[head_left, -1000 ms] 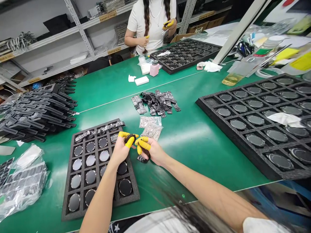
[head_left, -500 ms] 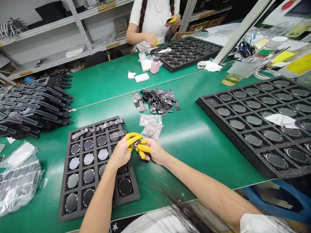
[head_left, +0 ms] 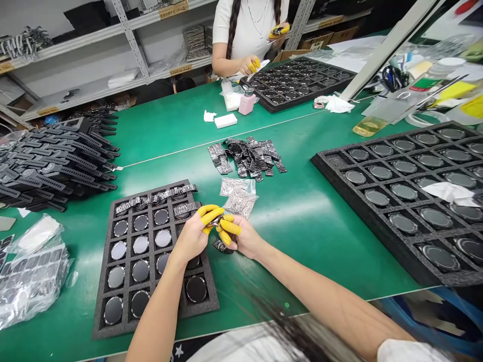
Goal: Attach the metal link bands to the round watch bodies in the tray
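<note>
My left hand (head_left: 194,232), with yellow finger cots on its fingers, is closed around a small dark, shiny watch case (head_left: 217,220). Facing it, my right hand (head_left: 243,237), also in yellow finger cots, pinches a black metal watch band (head_left: 222,246), whose lower links hang below the fingers. The fingertips meet and hide where case and band come together. Under my left forearm lies a black foam tray (head_left: 98,306) of round watch faces, with linked bands across its top compartments. Clear bags of thin metal pins (head_left: 241,202) lie just beyond my hands.
Beyond the bags is a pile of black metal bands (head_left: 251,156). A larger foam tray (head_left: 362,221) of watches fills the right side. Stacked black straps (head_left: 49,166) and plastic packaging (head_left: 33,281) are at left. Across the table a co-worker (head_left: 251,40) handles parts by another tray (head_left: 302,80).
The view has shifted slightly, moving the table's contents a little rightward. My hands stay together on the watch, fingers barely shifted. The co-worker's hand now holds something white over the far tray.
</note>
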Available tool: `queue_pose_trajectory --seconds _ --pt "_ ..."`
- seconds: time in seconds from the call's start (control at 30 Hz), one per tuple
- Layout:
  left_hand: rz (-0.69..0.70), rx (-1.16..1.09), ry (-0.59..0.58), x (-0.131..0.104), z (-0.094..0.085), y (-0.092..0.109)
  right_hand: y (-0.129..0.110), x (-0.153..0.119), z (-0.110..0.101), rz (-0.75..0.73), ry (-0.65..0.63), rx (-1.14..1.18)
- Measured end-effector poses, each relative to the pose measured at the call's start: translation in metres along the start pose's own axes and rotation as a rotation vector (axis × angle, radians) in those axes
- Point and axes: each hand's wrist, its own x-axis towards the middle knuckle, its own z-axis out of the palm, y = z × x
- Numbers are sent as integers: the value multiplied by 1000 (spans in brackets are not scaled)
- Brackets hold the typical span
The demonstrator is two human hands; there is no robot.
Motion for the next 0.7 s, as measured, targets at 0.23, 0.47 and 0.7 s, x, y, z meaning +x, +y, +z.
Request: queue_pose_trajectory --seconds 0.23,0.47,0.7 --pt "-1 -7 -35 1 -2 14 -1 -1 8 -26 87 17" --pt "-8 -120 19 6 7 13 -1 -4 9 -31 79 -2" --pt "37 -136 27 2 0 11 -1 -4 5 -18 20 10"
